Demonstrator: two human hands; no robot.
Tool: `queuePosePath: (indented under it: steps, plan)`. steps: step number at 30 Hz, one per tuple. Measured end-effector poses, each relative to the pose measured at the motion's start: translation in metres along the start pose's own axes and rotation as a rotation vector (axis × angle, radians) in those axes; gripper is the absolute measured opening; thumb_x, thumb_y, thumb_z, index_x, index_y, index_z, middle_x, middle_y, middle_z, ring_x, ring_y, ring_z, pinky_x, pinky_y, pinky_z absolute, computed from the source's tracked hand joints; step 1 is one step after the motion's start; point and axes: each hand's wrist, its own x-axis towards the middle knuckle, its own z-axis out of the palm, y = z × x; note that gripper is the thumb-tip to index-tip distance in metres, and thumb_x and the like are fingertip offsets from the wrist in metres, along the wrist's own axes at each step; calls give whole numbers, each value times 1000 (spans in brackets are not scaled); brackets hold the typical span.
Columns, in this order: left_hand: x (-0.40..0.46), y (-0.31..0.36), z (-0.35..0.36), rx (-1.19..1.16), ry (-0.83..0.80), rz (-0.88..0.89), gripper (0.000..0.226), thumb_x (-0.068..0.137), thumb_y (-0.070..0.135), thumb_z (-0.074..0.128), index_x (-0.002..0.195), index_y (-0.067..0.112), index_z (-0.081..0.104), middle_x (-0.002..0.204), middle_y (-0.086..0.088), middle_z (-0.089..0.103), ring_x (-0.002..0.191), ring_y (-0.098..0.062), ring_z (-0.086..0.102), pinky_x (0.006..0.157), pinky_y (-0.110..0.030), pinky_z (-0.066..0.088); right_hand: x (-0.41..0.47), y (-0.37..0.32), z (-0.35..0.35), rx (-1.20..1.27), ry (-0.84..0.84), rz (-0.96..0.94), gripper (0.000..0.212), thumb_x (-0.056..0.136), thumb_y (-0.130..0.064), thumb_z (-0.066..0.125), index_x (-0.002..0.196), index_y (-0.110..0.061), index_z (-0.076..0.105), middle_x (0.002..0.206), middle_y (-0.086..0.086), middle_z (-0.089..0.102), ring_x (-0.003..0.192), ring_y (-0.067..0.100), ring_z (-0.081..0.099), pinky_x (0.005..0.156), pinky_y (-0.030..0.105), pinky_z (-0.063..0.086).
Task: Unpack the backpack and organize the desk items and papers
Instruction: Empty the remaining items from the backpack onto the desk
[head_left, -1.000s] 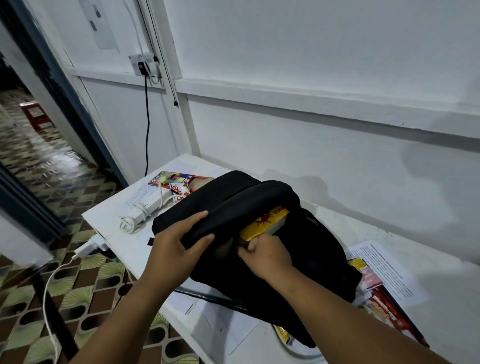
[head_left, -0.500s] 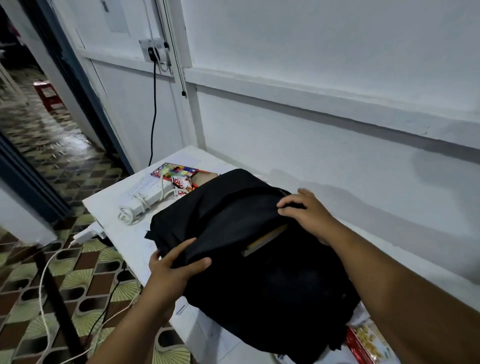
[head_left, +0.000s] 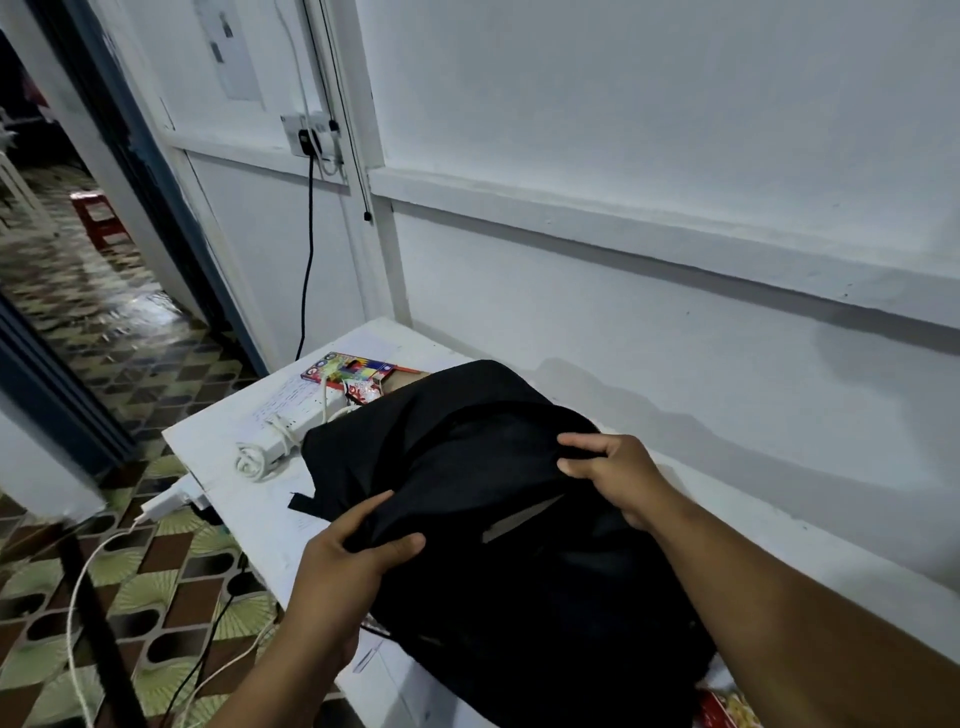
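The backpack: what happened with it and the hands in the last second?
The right hand left the yellow item at the opening and now pinches the backpack fabric farther back; the yellow no longer shows. The left hand keeps gripping the near fabric.

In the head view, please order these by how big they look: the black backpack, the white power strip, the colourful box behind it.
1. backpack, by far the largest, partly because it is nearest.
2. power strip and colourful box: they look about alike; the backpack hides part of each, so I do not rank them.
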Motion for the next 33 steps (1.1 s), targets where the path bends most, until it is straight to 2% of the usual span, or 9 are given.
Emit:
queuePosePath:
  steps: [2, 6, 11, 14, 18, 24, 26, 30, 33]
  plan:
    - [1, 8, 4, 13, 0, 71, 57, 65, -4, 86, 110, 29, 74, 103, 0, 76, 94, -16, 73, 87, -34, 56, -3, -2, 2, 67, 38, -14, 41, 78, -7, 79, 111, -31, 74, 125, 2, 67, 116, 10, 59, 101, 22, 42]
    - [9, 26, 3, 50, -19, 185, 54, 67, -5, 84, 103, 35, 76, 104, 0, 76, 97, -19, 73, 93, -44, 56, -16, -15, -1, 162, 91, -55, 44, 79, -2, 77, 116, -27, 72, 123, 0, 68, 107, 4, 62, 97, 20, 43]
    - [13, 72, 6, 116, -110, 328, 55, 68, -2, 85, 102, 39, 75, 101, 5, 76, 96, -17, 73, 93, -45, 56, -46, -43, -15, 248, 205, -151, 45, 80, -4, 77, 118, -28, 72, 123, -3, 67, 109, 1, 60, 93, 16, 44]
    - [14, 103, 19, 157, -221, 407, 55, 68, 3, 86, 106, 42, 74, 103, 4, 76, 98, -21, 72, 93, -48, 55, -72, -59, -35, 295, 295, -203, 44, 80, -7, 79, 116, -30, 72, 124, -3, 68, 114, 6, 62, 103, 25, 46]
    - [9, 126, 56, 178, -390, 497, 55, 67, 6, 87, 108, 41, 73, 104, 7, 75, 99, -16, 72, 94, -43, 55, -118, -69, -78, 312, 456, -258, 44, 80, -6, 79, 117, -28, 73, 120, -3, 70, 113, 7, 64, 104, 28, 47]
    - [-14, 123, 140, 104, -705, 492, 54, 69, -3, 83, 110, 30, 74, 104, -1, 76, 98, -20, 73, 95, -43, 55, -210, -60, -145, 218, 738, -272, 44, 81, -5, 77, 121, -23, 70, 114, -8, 69, 105, -2, 65, 95, 17, 49]
    - [-30, 115, 171, 90, -811, 482, 53, 70, -5, 82, 111, 27, 74, 104, -1, 76, 98, -21, 73, 95, -43, 54, -245, -49, -166, 203, 819, -255, 44, 80, -6, 77, 120, -24, 71, 115, -8, 69, 107, -1, 65, 95, 18, 49]
    - [-62, 94, 234, 97, -994, 446, 54, 70, -3, 83, 112, 29, 73, 107, -1, 75, 102, -21, 71, 97, -44, 54, -310, -25, -202, 180, 989, -196, 46, 80, -7, 78, 122, -25, 70, 113, -13, 69, 102, -7, 64, 94, 16, 47]
    - [-90, 72, 276, 112, -1105, 418, 53, 71, -1, 84, 112, 32, 73, 111, 1, 74, 106, -20, 70, 97, -43, 54, -351, -5, -223, 177, 1086, -149, 46, 82, -6, 76, 124, -24, 68, 108, -17, 65, 97, -12, 59, 87, 11, 45]
